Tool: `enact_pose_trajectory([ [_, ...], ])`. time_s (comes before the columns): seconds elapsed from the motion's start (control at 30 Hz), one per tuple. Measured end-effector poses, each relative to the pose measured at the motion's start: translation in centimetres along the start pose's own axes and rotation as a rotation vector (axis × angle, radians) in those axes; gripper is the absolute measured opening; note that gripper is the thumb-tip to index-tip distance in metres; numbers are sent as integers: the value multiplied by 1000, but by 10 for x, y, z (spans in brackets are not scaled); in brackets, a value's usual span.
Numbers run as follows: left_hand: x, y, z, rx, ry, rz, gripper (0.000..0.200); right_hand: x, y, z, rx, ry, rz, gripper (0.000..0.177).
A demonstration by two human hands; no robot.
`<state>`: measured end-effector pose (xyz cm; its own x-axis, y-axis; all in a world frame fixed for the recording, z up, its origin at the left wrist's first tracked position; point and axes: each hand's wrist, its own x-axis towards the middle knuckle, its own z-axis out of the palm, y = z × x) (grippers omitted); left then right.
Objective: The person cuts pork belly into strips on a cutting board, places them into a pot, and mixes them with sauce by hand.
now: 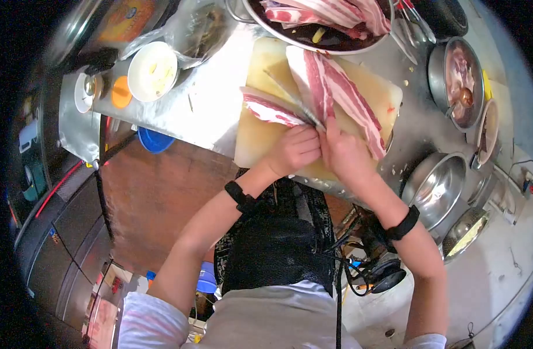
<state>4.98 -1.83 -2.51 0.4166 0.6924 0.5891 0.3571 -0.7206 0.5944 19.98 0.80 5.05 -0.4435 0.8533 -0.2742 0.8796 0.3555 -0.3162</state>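
- Nearest us, our left hand (294, 150) is curled into a loose fist, fingertips pinching the near end of a thin, red-and-white streaked pork strip (269, 109) that peels off to the left.
- Our right hand (343, 154) sits touching the left one, closed around what we take to be the handle of the long steel knife (292, 96); the handle itself is hidden.
- The blade runs away from us, between the strip and the broad red-and-white pork belly slab (342, 93), which lies flat on the pale yellow plastic cutting board (255, 139).
- We judge a slice is being parted from the slab; next the cut wants finishing through the near end, with the left fingertips kept off the edge.
- The board's near edge overhangs the shiny steel counter (208, 110), so we have little room to draw back.
- Bare board lies left of the strip.
- To the right, an empty round steel bowl (435, 186) crowds the elbow.
- Farthest, a wide steel pan (313, 45) of more pork butts against the board's far side.
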Motion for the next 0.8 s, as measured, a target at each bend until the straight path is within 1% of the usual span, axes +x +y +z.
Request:
enact_pose_trajectory([
  [0.1,5,-1,3,-1,28,48,14,16,-10,-6,40,37,28,23],
  [0.17,6,0,4,-24,137,44,13,26,-10,-9,77,70,29,24],
  [0.23,10,6,1,38,125,46,14,39,-3,-9,211,238,-64,26],
  [0.27,13,8,-1,89,116,44,16,45,2,-12,277,205,-27,26],
  [0.3,14,10,-1,101,115,51,16,48,9,-13,281,215,-36,26],
  [0.37,12,19,1,125,120,-32,20,46,22,-13,239,208,-46,24],
  [0.4,7,22,2,161,115,-47,23,42,22,-17,258,319,-94,23],
  [0.43,3,26,5,169,115,-51,23,37,22,-18,262,318,-103,23],
  [0.5,-2,36,12,230,155,-166,26,23,19,-23,190,285,-1,22],
  [0.63,-6,37,20,269,140,-144,26,-11,15,-39,126,321,-10,20],
  [0.73,-4,39,24,307,124,-115,28,-54,29,-52,121,269,0,19],
  [0.8,-5,36,30,296,140,-120,29,-83,37,-57,161,148,42,22],
])
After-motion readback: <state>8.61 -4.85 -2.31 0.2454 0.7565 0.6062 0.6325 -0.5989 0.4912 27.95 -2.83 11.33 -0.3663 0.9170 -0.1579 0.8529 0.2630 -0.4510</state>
